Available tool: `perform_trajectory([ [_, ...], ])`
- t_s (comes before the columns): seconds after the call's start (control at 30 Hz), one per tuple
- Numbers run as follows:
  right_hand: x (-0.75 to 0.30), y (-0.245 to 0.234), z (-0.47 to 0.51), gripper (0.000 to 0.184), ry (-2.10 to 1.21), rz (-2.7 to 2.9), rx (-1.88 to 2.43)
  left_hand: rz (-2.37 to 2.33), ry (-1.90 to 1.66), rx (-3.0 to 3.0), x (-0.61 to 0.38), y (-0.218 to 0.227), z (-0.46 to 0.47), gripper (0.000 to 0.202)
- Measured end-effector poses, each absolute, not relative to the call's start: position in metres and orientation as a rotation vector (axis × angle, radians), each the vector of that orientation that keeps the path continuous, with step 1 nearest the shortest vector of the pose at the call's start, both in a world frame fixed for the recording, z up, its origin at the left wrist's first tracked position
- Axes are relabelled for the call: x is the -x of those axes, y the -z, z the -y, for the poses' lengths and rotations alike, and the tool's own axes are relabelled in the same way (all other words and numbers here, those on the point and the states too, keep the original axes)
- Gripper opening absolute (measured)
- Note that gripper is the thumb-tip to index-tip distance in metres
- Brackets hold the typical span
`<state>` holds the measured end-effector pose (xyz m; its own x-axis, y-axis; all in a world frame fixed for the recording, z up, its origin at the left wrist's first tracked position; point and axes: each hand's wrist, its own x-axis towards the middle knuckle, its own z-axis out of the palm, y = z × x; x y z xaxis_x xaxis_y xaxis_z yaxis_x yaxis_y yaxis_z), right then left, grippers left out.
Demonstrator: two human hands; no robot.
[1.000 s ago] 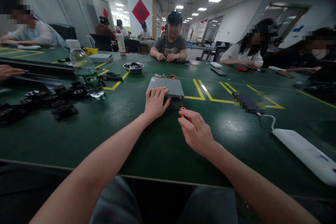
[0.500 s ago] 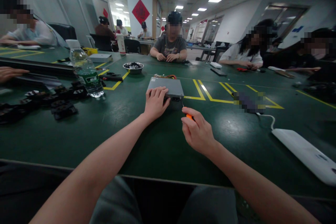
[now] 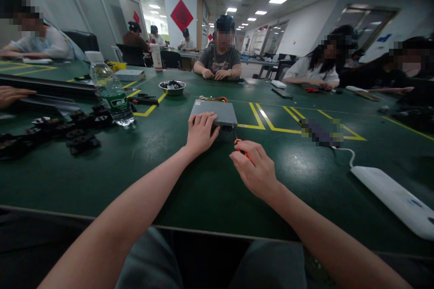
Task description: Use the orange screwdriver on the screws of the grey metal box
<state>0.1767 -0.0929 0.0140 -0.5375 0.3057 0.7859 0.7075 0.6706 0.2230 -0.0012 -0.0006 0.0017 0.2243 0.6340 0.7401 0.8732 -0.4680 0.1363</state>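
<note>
A grey metal computer power supply (image 3: pixel 224 112) lies flat on the green table in front of me, its coloured cables bunched at the far side. Over its front left part, my left hand (image 3: pixel 200 133) is closed on it, fingers on the top and thumb against the front face by the socket. My right hand (image 3: pixel 258 169) is wrapped round the orange and black handle of a screwdriver (image 3: pixel 238 142). The thin shaft points up and away to the front right corner of the power supply. Whether its tip sits in a screw is too small to tell.
To the left stand a water bottle (image 3: pixel 113 95) and several black parts (image 3: pixel 83 140). A metal bowl (image 3: pixel 172 87) of dark pieces sits beyond. On the right, a white power bank (image 3: pixel 393 198) is cabled to a phone (image 3: pixel 320 133). A co-worker (image 3: pixel 219 56) sits opposite.
My right hand's fingers have shifted on the screwdriver and loosened a little, showing more of the handle. My left hand and the power supply stay in place.
</note>
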Motion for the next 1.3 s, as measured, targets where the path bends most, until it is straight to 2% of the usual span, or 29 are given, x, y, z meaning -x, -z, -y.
perform_trajectory([
  [0.17, -0.1770, -0.0133, 0.0936, 0.029, 0.676, 2.101, 0.728, 1.404, 1.085, 2.190, 0.0013, -0.0018, 0.0008, 0.031],
  [0.37, -0.1771, -0.0173, 0.0943, 0.021, 0.664, 2.132, 0.779, 1.419, 1.099, 2.195, 0.0008, -0.0018, 0.0005, 0.031],
  [0.57, -0.1760, -0.0137, 0.0941, 0.026, 0.567, 2.106, 0.737, 1.429, 1.093, 2.197, 0.0004, -0.0017, 0.0003, 0.031],
  [0.8, -0.1746, -0.0212, 0.0977, 0.021, 0.738, 2.066, 0.850, 1.432, 1.092, 2.210, 0.0005, -0.0022, 0.0006, 0.031],
  [0.97, -0.1747, -0.0141, 0.0974, 0.029, 0.684, 2.137, 0.731, 1.419, 1.098, 2.199, 0.0004, -0.0017, 0.0005, 0.030],
  [1.17, -0.1758, -0.0154, 0.0939, 0.022, 0.656, 2.118, 0.786, 1.425, 1.096, 2.189, 0.0008, -0.0009, -0.0005, 0.030],
  [1.3, -0.1767, -0.0167, 0.0943, 0.024, 0.694, 2.174, 0.756, 1.407, 1.078, 2.188, 0.0008, -0.0010, -0.0005, 0.030],
])
